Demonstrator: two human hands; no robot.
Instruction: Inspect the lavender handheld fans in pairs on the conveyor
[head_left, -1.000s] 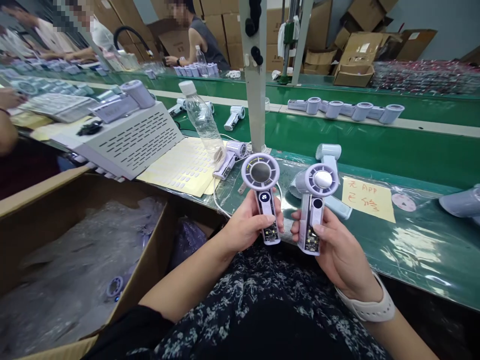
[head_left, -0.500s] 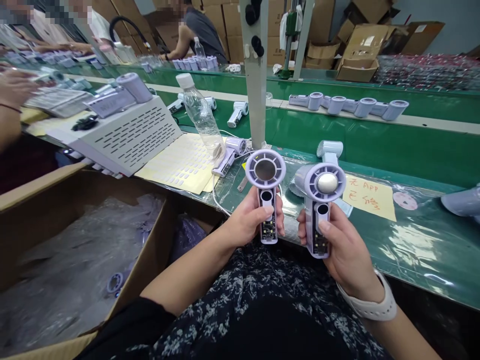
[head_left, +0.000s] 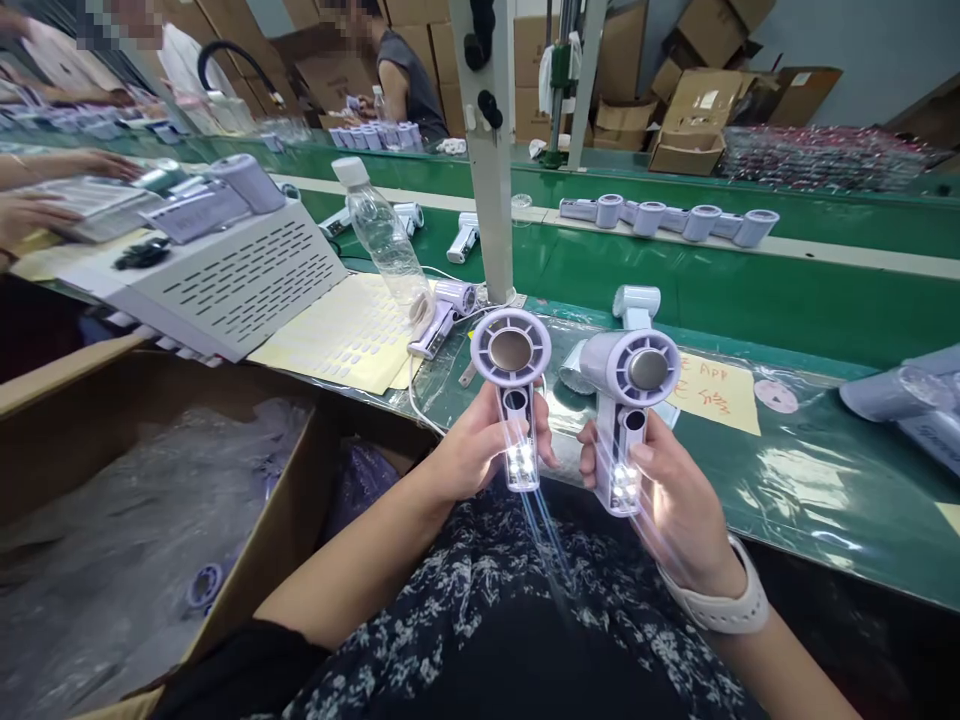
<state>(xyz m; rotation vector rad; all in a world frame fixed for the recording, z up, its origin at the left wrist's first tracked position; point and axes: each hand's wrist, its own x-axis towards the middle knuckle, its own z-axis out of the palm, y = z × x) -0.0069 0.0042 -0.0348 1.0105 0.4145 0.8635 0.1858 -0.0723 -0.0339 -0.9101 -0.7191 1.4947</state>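
My left hand [head_left: 480, 445] is wrapped round the handle of a lilac handheld fan [head_left: 512, 348], thumb on the front of the handle. A second lilac handheld fan [head_left: 645, 370] is gripped in my right hand [head_left: 679, 480], its thumb also pressed on the handle front. Both fans stand upright, side by side and apart, their round ringed heads facing me. White lights glow brightly on the lower part of each handle. Behind the right-hand fan, a pale blue fan [head_left: 637, 302] lies on the green bench [head_left: 810, 480].
A clear bottle [head_left: 386, 240] leans by a slotted grey metal box [head_left: 247, 270] and a yellow label sheet [head_left: 337, 335]. A metal post [head_left: 491, 170] rises ahead. Several fans [head_left: 701, 223] lie on the conveyor ledge. At left, an open carton [head_left: 292, 480] holds plastic bags. Co-workers' hands [head_left: 45, 205] are at far left.
The lights on both fan handles have come on. My thumbs stay on the handles, and the whole view has shifted slightly, with things appearing further left.
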